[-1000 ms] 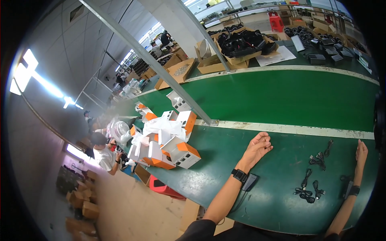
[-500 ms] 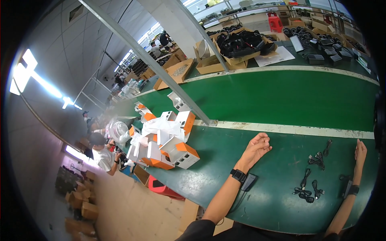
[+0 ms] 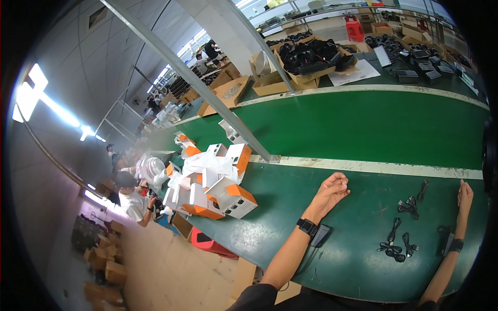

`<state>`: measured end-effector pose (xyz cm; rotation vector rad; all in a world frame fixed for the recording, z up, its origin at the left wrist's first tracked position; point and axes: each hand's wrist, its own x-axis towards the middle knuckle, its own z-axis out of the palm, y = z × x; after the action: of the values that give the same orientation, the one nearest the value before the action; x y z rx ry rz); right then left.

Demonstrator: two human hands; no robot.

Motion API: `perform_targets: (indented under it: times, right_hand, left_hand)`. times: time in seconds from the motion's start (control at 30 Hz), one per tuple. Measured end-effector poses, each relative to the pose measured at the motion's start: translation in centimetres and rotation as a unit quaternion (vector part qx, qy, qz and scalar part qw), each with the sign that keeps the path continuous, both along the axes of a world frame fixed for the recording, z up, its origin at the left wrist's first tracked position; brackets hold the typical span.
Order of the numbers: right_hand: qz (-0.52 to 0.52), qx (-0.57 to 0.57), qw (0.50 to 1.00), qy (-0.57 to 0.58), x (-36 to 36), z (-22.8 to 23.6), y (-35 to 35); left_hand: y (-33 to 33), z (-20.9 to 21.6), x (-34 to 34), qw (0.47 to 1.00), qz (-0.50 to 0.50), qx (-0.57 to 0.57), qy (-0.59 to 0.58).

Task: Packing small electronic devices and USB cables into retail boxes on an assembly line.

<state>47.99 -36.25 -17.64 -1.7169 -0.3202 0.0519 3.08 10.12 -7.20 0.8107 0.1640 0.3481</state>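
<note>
A: Your left hand (image 3: 332, 193) and right hand (image 3: 465, 196) are well apart, fingers bent. Gripping anything?
B: I can't tell. Black cable bundles (image 3: 391, 250) lie between your forearms, on the worktop's (image 3: 280, 223) right.

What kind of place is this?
It looks like a factory or packing workshop: there's a long green strip like a conveyor belt, a pile of white-and-orange boxes, and bundled black cables on a worktable.

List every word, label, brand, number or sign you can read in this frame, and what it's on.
None can be read.
Boxes: printed marks, too small to read.
Sheet: any print too small to tell.
Cables: no lettering can be made out.
</note>
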Motion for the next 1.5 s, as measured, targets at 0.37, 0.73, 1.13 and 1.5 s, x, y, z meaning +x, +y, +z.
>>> perform_targets:
  times: [0.37,0.73,1.13,1.5]
  right_hand:
    - [0.008,-0.011,1.0,-0.001,-0.1,0.1,-0.2]
    - [0.017,-0.006,1.0,-0.006,0.0,0.1,0.2]
    - [0.003,-0.001,1.0,-0.017,-2.5,2.6,1.8]
    - [-0.027,0.043,0.998,-0.03,-7.4,7.4,2.7]
  left_hand:
    - [-0.2,0.1,-0.1,1.0,-0.003,-0.001,-0.001]
    - [-0.1,0.6,0.0,0.999,0.014,-0.033,0.0]
    - [-17.5,25.3,-6.3,0.93,0.049,0.13,-0.341]
    - [-21.0,25.9,-11.9,0.849,0.113,0.214,-0.47]
